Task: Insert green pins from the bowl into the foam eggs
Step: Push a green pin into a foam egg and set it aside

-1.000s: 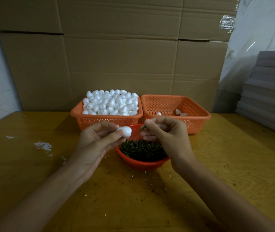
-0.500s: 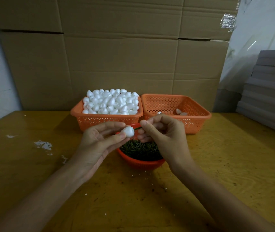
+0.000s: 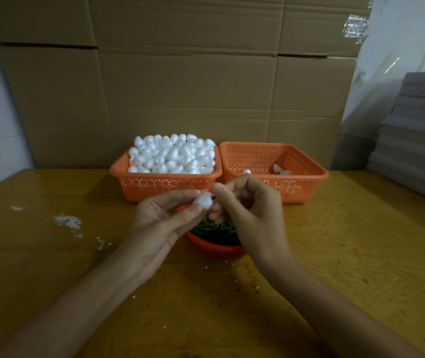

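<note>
White matte egg in left hand; right hand pinches pin.

Both forearms are extended forward, converging at centre. The left hand is turned palm-up, a foam egg pinched between thumb and forefinger. The right hand is held with fingers curled, thumb and forefinger closed on a barely visible pin at the egg's end
</note>
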Demonstrator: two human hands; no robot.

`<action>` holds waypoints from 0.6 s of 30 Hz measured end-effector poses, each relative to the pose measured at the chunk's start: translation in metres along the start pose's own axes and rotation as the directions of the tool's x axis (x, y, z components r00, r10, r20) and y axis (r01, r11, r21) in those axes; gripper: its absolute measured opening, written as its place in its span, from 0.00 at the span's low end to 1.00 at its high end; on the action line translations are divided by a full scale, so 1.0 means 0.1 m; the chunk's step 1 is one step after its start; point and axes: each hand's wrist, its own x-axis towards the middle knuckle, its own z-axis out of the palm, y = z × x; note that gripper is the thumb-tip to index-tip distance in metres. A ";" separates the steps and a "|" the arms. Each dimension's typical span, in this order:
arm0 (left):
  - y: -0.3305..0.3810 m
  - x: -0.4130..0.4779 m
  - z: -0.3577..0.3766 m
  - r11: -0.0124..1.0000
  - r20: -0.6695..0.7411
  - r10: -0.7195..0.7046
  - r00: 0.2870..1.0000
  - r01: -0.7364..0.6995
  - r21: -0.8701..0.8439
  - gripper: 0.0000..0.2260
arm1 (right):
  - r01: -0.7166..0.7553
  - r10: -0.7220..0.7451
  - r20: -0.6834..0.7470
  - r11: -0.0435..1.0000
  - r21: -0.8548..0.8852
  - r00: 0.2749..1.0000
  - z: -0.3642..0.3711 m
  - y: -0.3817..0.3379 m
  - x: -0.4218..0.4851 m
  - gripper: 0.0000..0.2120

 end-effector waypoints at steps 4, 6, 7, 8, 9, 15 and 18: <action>0.00 0.01 -0.02 0.996 0.018 -0.021 1.000 0.023 -0.081 0.11 | 0.011 -0.011 0.000 1.000 -0.019 1.000 0.01 -0.02 -0.01 0.08; -0.01 0.01 -0.02 0.996 0.010 -0.023 1.000 0.023 -0.090 0.11 | 0.026 -0.026 -0.005 0.999 -0.040 1.000 0.01 -0.02 -0.02 0.08; -0.01 0.01 -0.02 0.996 0.006 -0.021 1.000 0.022 -0.090 0.11 | 0.027 -0.027 -0.009 0.999 -0.044 1.000 0.01 -0.02 -0.02 0.08; -0.01 0.01 -0.02 0.996 0.007 -0.021 1.000 0.021 -0.089 0.11 | 0.021 -0.021 -0.014 0.999 -0.040 1.000 0.00 -0.01 -0.02 0.08; 0.00 0.01 -0.02 0.996 0.010 -0.021 1.000 0.022 -0.088 0.11 | 0.011 -0.012 -0.018 0.999 -0.031 1.000 0.00 -0.01 -0.02 0.08; 0.00 0.01 -0.04 1.000 0.010 0.018 1.000 -0.018 -0.020 0.11 | -0.011 0.010 -0.015 1.000 -0.017 1.000 0.02 0.01 -0.03 0.08; -0.02 0.01 -0.05 1.000 0.017 0.031 0.999 -0.031 -0.003 0.11 | -0.017 0.017 -0.021 0.999 -0.027 1.000 0.02 0.02 -0.03 0.08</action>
